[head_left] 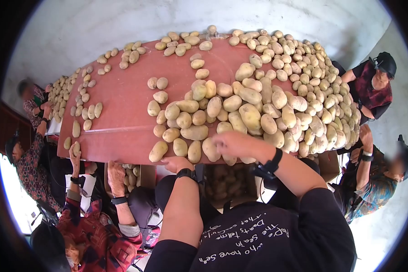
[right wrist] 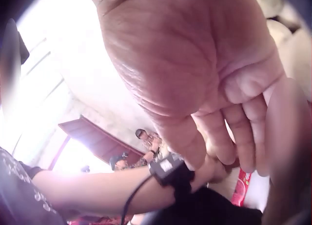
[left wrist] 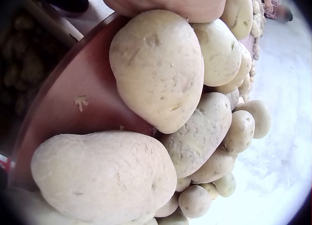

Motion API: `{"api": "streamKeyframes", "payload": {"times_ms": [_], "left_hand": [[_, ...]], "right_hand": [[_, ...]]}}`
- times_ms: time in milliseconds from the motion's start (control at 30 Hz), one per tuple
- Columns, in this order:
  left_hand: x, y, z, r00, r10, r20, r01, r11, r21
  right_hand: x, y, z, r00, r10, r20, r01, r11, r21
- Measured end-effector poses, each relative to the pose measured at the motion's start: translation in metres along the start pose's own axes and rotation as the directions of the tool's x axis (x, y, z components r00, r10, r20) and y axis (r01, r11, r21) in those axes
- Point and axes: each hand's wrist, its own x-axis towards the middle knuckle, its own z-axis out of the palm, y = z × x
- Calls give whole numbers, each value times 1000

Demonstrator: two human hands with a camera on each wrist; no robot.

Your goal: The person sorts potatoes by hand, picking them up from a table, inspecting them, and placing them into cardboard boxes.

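My left hand [head_left: 177, 164] is at the near edge of the red table [head_left: 118, 140], just below a potato [head_left: 180, 148]. Only a smooth part of that hand shows at the top of the left wrist view, right above a large potato [left wrist: 158, 69]; its fingers are mostly hidden there. Over the near potatoes reaches my right hand [head_left: 235, 144], its fingertips beside a pale potato [head_left: 210, 149]. The right wrist view shows its palm [right wrist: 190, 54] bare, with fingers relaxed and nothing held in them.
A large heap of potatoes [head_left: 303, 90] covers the table's right side. Under the near edge stand a box of potatoes [head_left: 226, 183] and another potato box [head_left: 131, 174]. People sit along both sides; the nearest person's hand [head_left: 116, 177] is left of mine.
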Motion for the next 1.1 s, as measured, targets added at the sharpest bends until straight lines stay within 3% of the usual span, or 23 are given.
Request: {"api": "streamKeyframes", "payload": {"times_ms": [67, 100, 167, 267, 367, 467, 567, 633, 700, 767, 800, 867, 900, 1000, 1033, 1100], "left_hand": [[2, -1, 1, 1000, -5, -15, 5, 1000, 24], [4, -3, 1, 1000, 15, -21, -14, 999, 34], [7, -5, 2, 998, 56, -31, -55, 997, 51], [-2, -2, 0, 997, 56, -45, -52, 995, 80], [-10, 3, -2, 998, 40, -44, -36, 996, 83], [-12, 3, -2, 998, 32, -60, -27, 997, 75], [-6, 1, 0, 999, 14, -51, -12, 999, 39], [-5, 2, 0, 999, -3, -44, 4, 1000, 22], [-8, 4, -1, 999, -16, -43, 17, 1000, 20], [-6, 2, -1, 999, -20, -34, 21, 1000, 23], [-6, 3, -1, 999, -22, -28, 23, 999, 24], [-6, 2, 0, 999, 13, -33, -13, 1000, 2], [-6, 1, 0, 999, 28, -40, -28, 1000, -7], [11, -10, 8, 989, 122, -89, -107, 982, 156], [11, -10, 5, 993, 70, -95, -57, 988, 142], [2, -2, 3, 999, 22, -47, -19, 997, 78]], "right_hand": [[23, -1, -12, 941, -73, -331, 31, 991, -131], [34, 3, -18, 916, -132, -378, 2, 946, -325], [58, 18, -22, 860, -272, -431, -93, 747, -658], [76, 31, -17, 897, -219, -385, -140, 685, -715], [86, 43, -12, 853, -297, -429, -122, 686, -718], [83, 42, -15, 889, -271, -370, -93, 683, -725], [72, 33, -22, 923, -162, -350, -70, 823, -564], [59, 21, -29, 936, -51, -348, -45, 964, -261], [44, 9, -35, 951, 26, -308, -7, 998, 64], [30, 2, -36, 966, 65, -250, 36, 924, 380], [22, 1, -33, 974, 111, -199, 44, 766, 641], [6, 0, -20, 987, 150, -65, 25, 253, 967], [0, 7, -16, 1000, 5, -5, 4, 146, 989], [-27, -4, -10, 986, -144, 82, -71, 78, 994], [-34, -6, -6, 973, -179, 148, -137, 72, 988], [-43, 0, 12, 934, -125, 335, -296, 257, 920]]}}
